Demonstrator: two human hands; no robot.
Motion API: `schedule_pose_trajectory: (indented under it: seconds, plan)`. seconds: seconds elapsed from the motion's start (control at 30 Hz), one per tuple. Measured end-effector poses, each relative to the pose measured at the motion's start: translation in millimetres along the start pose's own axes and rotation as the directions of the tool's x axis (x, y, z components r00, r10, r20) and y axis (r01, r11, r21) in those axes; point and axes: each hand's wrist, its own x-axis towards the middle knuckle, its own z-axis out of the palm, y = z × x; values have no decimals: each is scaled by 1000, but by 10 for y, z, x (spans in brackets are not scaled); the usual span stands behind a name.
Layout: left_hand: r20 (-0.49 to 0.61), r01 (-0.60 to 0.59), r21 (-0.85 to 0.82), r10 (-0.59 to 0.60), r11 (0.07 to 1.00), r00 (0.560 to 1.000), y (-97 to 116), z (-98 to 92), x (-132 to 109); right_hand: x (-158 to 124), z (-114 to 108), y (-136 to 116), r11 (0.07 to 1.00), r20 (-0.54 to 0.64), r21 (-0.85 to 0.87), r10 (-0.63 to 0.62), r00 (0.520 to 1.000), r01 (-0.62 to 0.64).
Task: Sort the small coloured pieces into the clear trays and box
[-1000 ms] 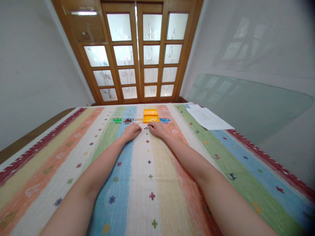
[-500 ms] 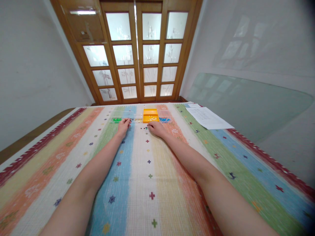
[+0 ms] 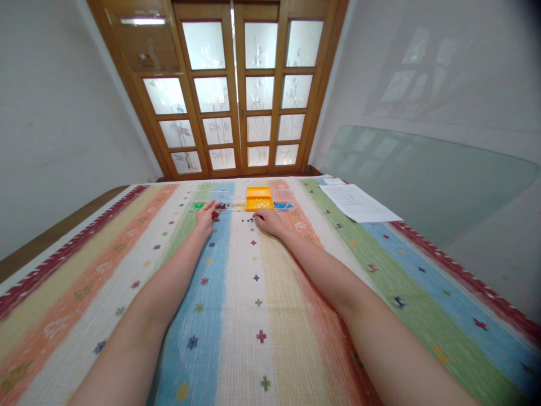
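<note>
My left hand (image 3: pixel 204 219) rests at the far part of the table, fingers stretched out and apart. Dark red beads (image 3: pixel 221 207) lie beside its fingertips, and some small red pieces (image 3: pixel 216 217) show just below them. Left of that hand are green beads (image 3: pixel 198 206) in a clear plastic box. My right hand (image 3: pixel 269 220) is low on the cloth with curled fingers; what they pinch, if anything, is too small to make out. A few tiny dark beads (image 3: pixel 248 220) lie at its fingertips. Behind it stands an open yellow case (image 3: pixel 258 192) with white pieces inside.
Blue beads (image 3: pixel 283 207) sit in a clear box right of the yellow case. Another clear container (image 3: pixel 237 199) stands left of it. Printed paper (image 3: pixel 359 203) lies at the right. A striped tablecloth (image 3: pixel 236 316) covers the table; glazed wooden doors (image 3: pixel 239 84) stand beyond.
My left hand has shifted slightly left and its fingers have spread, uncovering the dark red beads and red pieces. My right hand stays nearly in place.
</note>
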Motion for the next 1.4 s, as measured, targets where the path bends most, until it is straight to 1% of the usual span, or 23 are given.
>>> schedule_pose_trajectory:
  seconds: [0.1,0.17,0.23,0.3,0.33,0.4,0.47,0.57,0.6,0.63,0.67,0.73,0.8,0.83,0.97,1.03,1.17,1.23,1.27,1.4]
  plan:
    - [23,-21,58,19,998,1000,-15,24,-20,-6,-22,-16,1000,13,0,4,1000,-4]
    - [55,-57,151,50,987,997,-36,52,-35,-11,-34,-27,1000,14,4,5,1000,-6]
    - [114,-127,279,98,952,989,-58,90,-56,-14,-41,-35,1000,8,13,-2,1000,2]
    - [217,-243,417,164,876,962,-77,134,-92,-14,-42,-41,1000,3,19,-6,1000,6]
    - [280,-316,475,199,821,939,-84,157,-117,-13,-41,-41,1000,3,18,-5,1000,5]
    - [424,-466,553,248,690,871,-92,206,-181,-10,-33,-35,1000,5,15,-1,1000,1]
    - [574,-601,567,253,563,779,-95,256,-257,-5,-21,-22,1000,6,16,-2,1000,2]
    - [754,-753,507,207,419,623,-93,325,-364,3,-2,2,1000,-2,27,-2,1000,2]
    - [792,-785,487,187,382,582,-90,345,-393,4,3,7,1000,-4,30,-1,1000,2]
    - [819,-809,472,166,351,549,-85,362,-418,6,6,11,999,-4,33,-1,1000,1]
    - [839,-826,461,145,325,525,-79,377,-438,7,8,13,999,-1,34,0,1000,0]
    - [863,-847,447,110,286,493,-58,400,-468,8,8,12,999,5,32,1,1000,-1]
    - [877,-863,438,90,254,472,-33,414,-490,8,7,9,1000,6,30,-1,1000,1]
    - [879,-867,437,89,239,468,-21,419,-500,8,6,7,1000,2,28,-2,1000,2]
    - [870,-867,457,105,197,482,-13,423,-528,9,5,1,1000,-5,24,-1,1000,1]
    - [870,-869,461,99,179,482,-31,422,-535,11,3,-1,1000,4,18,3,1000,-3]
    - [888,-887,441,79,138,454,-62,424,-540,15,-3,-4,1000,14,4,3,1000,-3]
    - [892,-892,432,86,134,444,-58,428,-540,13,-8,-8,1000,14,2,3,1000,-3]
    - [890,-891,432,93,140,446,-53,429,-539,11,-11,-10,1000,13,3,2,1000,-2]
    - [873,-873,448,119,194,474,-29,429,-531,5,-23,-24,1000,13,4,-1,1000,1]
